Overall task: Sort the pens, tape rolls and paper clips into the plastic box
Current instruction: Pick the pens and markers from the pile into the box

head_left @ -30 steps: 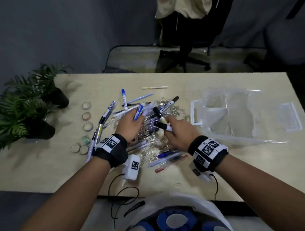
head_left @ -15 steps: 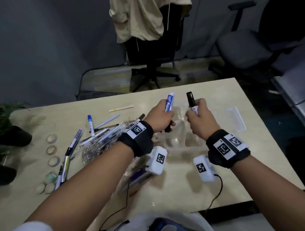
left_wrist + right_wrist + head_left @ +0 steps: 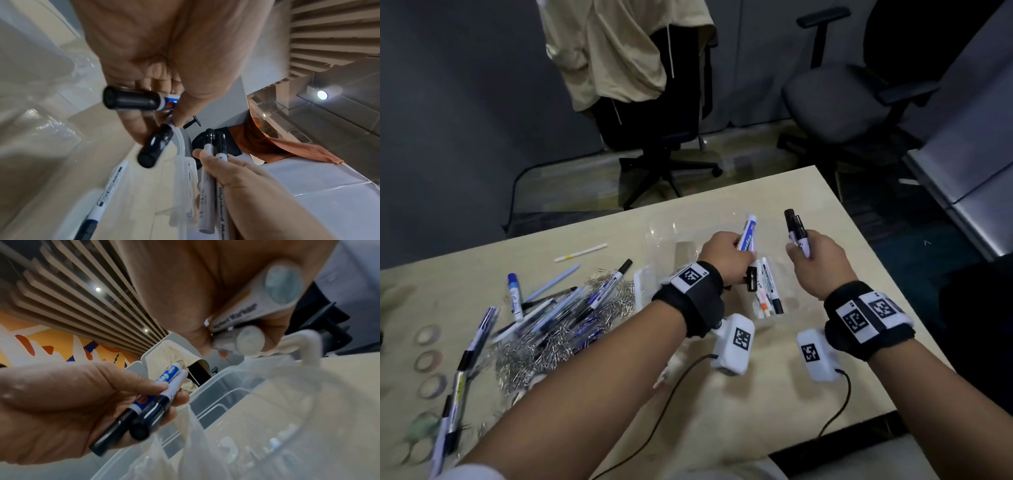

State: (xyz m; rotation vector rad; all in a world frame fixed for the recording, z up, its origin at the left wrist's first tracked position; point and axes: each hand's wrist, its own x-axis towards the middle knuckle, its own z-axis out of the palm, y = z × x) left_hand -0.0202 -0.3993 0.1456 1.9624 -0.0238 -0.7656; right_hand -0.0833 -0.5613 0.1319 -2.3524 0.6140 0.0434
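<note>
My left hand (image 3: 732, 253) grips two markers, one with a blue-and-white barrel (image 3: 748, 233), both black-capped in the left wrist view (image 3: 131, 100). My right hand (image 3: 799, 250) grips two black-capped whiteboard markers (image 3: 795, 226), their grey butt ends facing the right wrist camera (image 3: 257, 305). Both hands hover over the clear plastic box (image 3: 654, 236). A few markers (image 3: 767, 287) lie inside it under the left hand. A heap of pens (image 3: 558, 308) and paper clips (image 3: 530, 359) covers the table's left, with tape rolls (image 3: 428, 359) beyond.
A thin white pen (image 3: 580, 253) lies alone behind the heap. Two office chairs (image 3: 842, 102) stand past the table's far edge, one draped with a beige garment (image 3: 619, 51). The table's right edge (image 3: 876, 257) is close to my right hand.
Both hands lifted markers off the heap and carried them right, over the box. Markers now lie in the box, which looked empty a second ago.
</note>
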